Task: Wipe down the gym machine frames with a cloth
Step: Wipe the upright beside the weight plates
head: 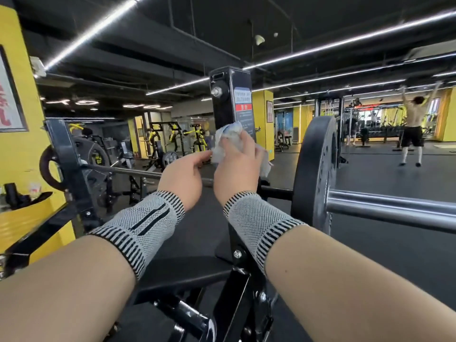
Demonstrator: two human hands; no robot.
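Hands first: the right hand [238, 166] has its grip curled round a crumpled white cloth [228, 139], which sits bunched up against the front of the black upright post [230, 102] of the machine, right about where the warning sticker [244, 112] ends. The left hand [185, 174] is just beside it, fingers loose and mostly straight, fingertips reaching toward the lower edge of the cloth; can't tell if they actually touch it, and it isn't gripping anything. Both wrists have grey knit wrist sleeves [145, 223] with black ribbed edges.

Post has a big bolt [216, 92] on its left face near the top. A chrome barbell [389, 208] runs across behind the hands, with a black weight plate [317, 174] loaded on the right side, close to the post. Down below the forearms there's a black pad [187, 272] and the bolted frame joint [238, 254].

Left side is a yellow pillar [17, 119] with a framed poster, plus another rack upright [66, 164]. Further back, more yellow-and-black machines [172, 139], and off to the right a person [413, 127] in black shorts hanging with arms up. Ceiling is dark with long light strips [345, 41].
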